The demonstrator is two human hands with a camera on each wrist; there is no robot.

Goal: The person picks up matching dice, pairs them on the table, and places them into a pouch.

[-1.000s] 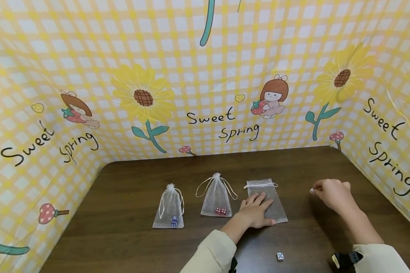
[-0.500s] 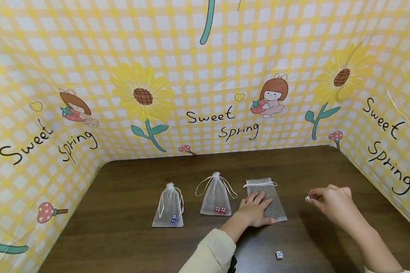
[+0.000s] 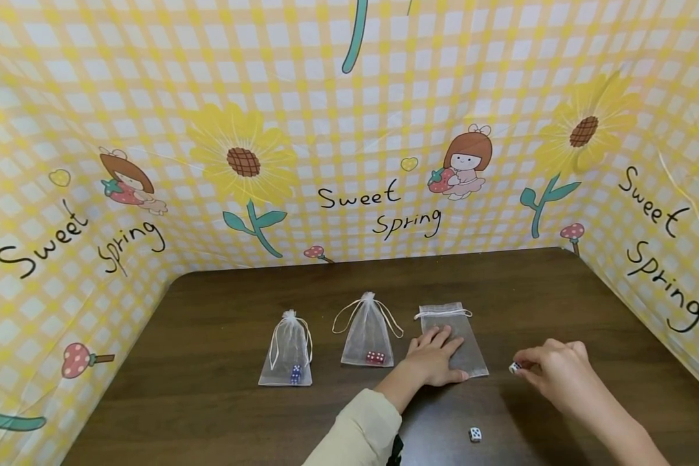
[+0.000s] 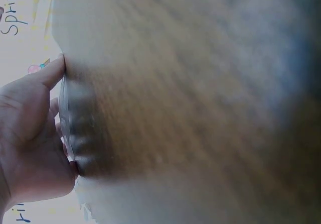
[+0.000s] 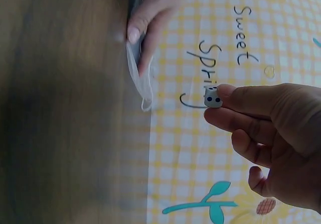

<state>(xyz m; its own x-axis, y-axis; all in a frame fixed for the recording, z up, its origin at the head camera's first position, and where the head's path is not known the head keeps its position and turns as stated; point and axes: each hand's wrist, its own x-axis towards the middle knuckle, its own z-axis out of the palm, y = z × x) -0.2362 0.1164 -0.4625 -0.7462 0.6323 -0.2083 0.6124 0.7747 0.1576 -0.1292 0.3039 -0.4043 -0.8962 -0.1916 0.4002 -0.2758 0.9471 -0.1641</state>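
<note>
My left hand (image 3: 433,359) lies with spread fingers on a flat white organza drawstring bag (image 3: 468,349), covering its left part. In the left wrist view the left hand (image 4: 37,133) shows from the palm side, fingertips at the table surface. To the right of the bag, my right hand (image 3: 559,372) pinches a white die (image 3: 515,367) between thumb and index finger. The right wrist view shows dark pips on that die (image 5: 213,97), held at the fingertips, with the other fingers of the right hand (image 5: 281,133) curled. Another white die (image 3: 475,434) sits on the table near the front.
Left of my left hand stand two drawn-up organza bags on the dark wooden table (image 3: 210,336): one bag (image 3: 368,333) with red dice (image 3: 375,357), one bag (image 3: 287,349) with blue dice (image 3: 296,374). A yellow checked cloth (image 3: 326,129) walls the back and sides.
My right hand has moved left and toward the front with the die, from beyond the bag's right side to nearer its lower right corner. The left hand has stayed on the bag.
</note>
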